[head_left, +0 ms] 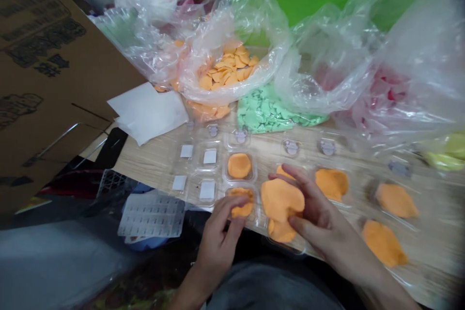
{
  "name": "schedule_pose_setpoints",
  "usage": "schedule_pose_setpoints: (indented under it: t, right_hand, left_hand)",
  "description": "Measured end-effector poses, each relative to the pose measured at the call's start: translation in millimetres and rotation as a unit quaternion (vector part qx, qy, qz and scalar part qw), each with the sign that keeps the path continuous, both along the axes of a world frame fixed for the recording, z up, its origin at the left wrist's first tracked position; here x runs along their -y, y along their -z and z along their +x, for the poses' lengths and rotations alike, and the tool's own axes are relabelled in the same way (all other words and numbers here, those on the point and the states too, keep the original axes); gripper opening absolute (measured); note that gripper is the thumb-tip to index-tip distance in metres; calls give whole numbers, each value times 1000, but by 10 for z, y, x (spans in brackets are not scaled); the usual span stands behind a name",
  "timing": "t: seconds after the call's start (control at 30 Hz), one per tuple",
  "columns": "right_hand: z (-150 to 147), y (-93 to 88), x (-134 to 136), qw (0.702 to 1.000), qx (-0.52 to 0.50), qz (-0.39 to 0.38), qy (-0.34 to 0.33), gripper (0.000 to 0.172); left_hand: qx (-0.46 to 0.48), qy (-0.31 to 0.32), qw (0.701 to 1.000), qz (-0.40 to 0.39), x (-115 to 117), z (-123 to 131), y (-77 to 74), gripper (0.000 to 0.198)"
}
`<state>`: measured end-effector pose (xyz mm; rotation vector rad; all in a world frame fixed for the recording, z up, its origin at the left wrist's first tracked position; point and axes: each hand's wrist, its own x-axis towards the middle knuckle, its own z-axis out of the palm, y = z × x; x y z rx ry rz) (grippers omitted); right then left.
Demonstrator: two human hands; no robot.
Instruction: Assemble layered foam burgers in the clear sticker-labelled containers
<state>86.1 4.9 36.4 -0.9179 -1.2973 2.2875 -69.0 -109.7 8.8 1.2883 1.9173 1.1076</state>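
Observation:
My right hand pinches a soft-looking orange petal-shaped piece between thumb and fingers, raised above the clear plastic trays. Below it lies another orange piece, partly covered. My left hand has its thumb and index finger apart, with the index fingertip over an orange piece in a tray compartment. Just behind that, a rounder orange piece fills its own compartment. On the right, more orange pieces sit in clear compartments, including a notched one and a pointed one.
Left compartments hold white squares. Behind stand an open plastic bag of orange pieces, a bag of green pieces and a bag of pink ones. White sheets lie by a cardboard box.

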Motion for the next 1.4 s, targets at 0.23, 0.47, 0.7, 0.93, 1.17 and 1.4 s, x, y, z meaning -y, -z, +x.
schedule_pose_setpoints:
  t: [0.23,0.47,0.7,0.93,1.17,1.4]
  right_hand:
    - [-303,156,136,992,78,91,-44,50]
    - [-454,213,60,995,84,44,-30,42]
    - [-703,68,-56,996,46,-73,23,35]
    - [-1005,123,-51,999,8,-43,14,32]
    - [-1382,350,105,905,105,382,-154,21]
    - [-1590,385,241,722,163,622,-256,12]
  left_hand:
    - [271,-140,952,-5,-368,-235,-176,11]
    - [-145,-173,974,-34,-528,-1046,156,24]
    - [-228,-194,953,-46,-620,-1094,151,24]
    - [281,-33,956,-80,-282,-787,-163,31]
    - [-139,-110,979,-103,9,-1077,62,14]
    - [-403,6,904,-144,18,-1057,110,15]
